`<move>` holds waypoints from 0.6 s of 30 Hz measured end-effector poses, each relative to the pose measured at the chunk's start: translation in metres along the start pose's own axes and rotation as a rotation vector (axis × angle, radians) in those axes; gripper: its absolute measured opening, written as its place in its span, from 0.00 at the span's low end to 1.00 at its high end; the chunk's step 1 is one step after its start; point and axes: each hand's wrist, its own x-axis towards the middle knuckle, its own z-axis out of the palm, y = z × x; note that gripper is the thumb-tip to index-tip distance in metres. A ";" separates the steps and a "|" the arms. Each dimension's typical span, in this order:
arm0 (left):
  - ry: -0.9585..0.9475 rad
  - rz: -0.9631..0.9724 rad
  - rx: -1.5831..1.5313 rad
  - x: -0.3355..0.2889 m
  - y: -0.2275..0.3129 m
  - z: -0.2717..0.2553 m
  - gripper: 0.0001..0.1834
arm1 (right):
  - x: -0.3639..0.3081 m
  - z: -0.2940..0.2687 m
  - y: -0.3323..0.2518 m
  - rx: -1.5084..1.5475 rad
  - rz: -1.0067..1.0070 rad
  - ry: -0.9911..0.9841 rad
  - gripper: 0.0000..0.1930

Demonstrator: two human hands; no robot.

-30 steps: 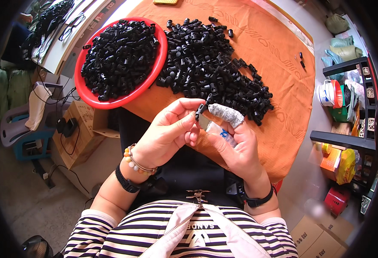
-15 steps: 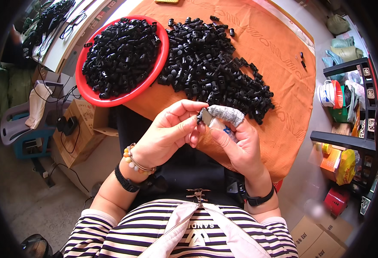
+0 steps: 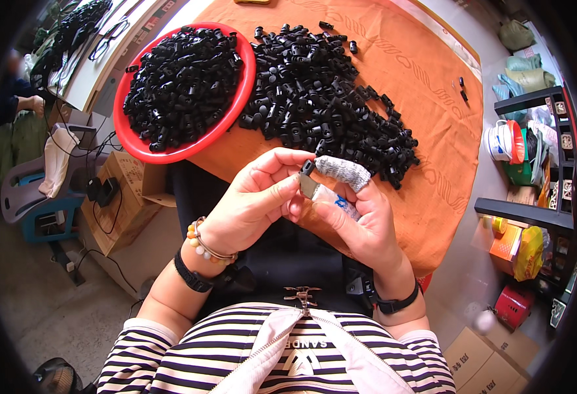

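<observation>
Above the near edge of the orange cloth, my left hand (image 3: 256,190) pinches a small black cord lock (image 3: 307,167) between thumb and fingers. My right hand (image 3: 374,223) grips a short flat metal blade (image 3: 309,186) by its white wrapped handle (image 3: 334,199), which has blue marks. The blade lies against or just below the cord lock; exact contact is too small to tell. A grey knitted sleeve (image 3: 344,172) covers my right index finger. Just beyond my hands a large loose pile of black cord locks (image 3: 308,85) spreads over the cloth.
A red basin (image 3: 250,72) heaped with similar black pieces stands at the far left. Orange cloth (image 3: 426,144) covers the table. To the left are a cardboard box (image 3: 121,217) with cables and a grey chair (image 3: 22,174); black shelving (image 3: 525,217) stands right. Another person's limb (image 3: 31,104) shows far left.
The blade has swung down toward me, showing more of its flat face. The cord lock now stands out clearly above my left fingertips. A person's limb has come into view at far left.
</observation>
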 end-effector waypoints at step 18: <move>-0.039 0.004 -0.021 0.004 -0.001 0.002 0.17 | 0.007 -0.003 0.002 0.068 -0.073 0.140 0.22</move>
